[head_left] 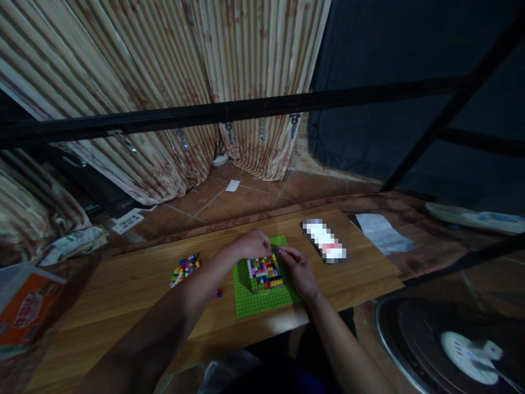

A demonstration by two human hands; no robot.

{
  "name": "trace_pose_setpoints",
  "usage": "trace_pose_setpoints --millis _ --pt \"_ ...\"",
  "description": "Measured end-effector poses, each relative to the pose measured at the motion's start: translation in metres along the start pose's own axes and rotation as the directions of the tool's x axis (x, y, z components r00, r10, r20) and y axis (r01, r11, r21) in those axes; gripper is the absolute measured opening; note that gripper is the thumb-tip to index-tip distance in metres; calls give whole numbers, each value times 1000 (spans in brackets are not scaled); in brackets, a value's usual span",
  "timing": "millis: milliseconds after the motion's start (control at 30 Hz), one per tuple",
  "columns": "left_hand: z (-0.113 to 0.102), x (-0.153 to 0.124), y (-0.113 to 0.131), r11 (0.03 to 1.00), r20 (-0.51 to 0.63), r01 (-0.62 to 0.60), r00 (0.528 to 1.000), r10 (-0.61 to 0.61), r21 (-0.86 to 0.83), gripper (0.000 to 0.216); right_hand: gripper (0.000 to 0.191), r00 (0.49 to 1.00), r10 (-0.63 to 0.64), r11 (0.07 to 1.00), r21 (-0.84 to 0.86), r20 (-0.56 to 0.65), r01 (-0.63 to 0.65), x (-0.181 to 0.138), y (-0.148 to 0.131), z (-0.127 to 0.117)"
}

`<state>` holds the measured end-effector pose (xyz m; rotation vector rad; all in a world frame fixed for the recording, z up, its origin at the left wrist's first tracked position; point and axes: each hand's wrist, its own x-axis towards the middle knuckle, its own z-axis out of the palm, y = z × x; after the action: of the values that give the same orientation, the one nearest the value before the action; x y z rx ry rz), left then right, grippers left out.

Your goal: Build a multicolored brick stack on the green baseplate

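Note:
A multicoloured block of toy building bricks [264,272] stands on a green studded baseplate [266,303] on the wooden table. At the block's far edge, my left hand [254,243] is closed with its fingers curled down; whatever they hold is hidden. My right hand [300,269] rests over the baseplate's right side, thumb and forefinger pinching a small purple brick [280,250] just off the block's far right corner. Loose bricks [186,268] lie in a pile on the left, partly behind my left forearm. A few more bricks [219,293] sit between that forearm and the baseplate.
A phone [324,241] with a blurred screen lies right of the baseplate on the table [135,279]. An orange-labelled plastic tub [28,306] stands at far left. Beyond the table runs a dark metal bar [254,109] before curtains. A round stool [414,339] is at lower right.

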<state>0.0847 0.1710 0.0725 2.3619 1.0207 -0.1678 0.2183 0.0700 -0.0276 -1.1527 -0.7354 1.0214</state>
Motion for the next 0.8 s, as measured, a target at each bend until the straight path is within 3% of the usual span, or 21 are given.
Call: trace_pose_setpoints --millis 167,467,633,800 --pt "-9 13 2 986 115 131 986 -119 -106 9 27 1000 -4 1000 -5 6 4 0 1 -1" --pt "-7 27 -6 941 252 248 949 -188 -231 14 29 999 -30 998 -49 36 32 -1 2 1" --pt "-6 22 -11 923 263 261 946 -187 -282 18 29 998 -63 994 -93 24 65 -3 4 4" --pt "0 11 -22 910 225 189 968 -110 -370 29 29 995 -93 987 -128 29 96 -5 7 5"
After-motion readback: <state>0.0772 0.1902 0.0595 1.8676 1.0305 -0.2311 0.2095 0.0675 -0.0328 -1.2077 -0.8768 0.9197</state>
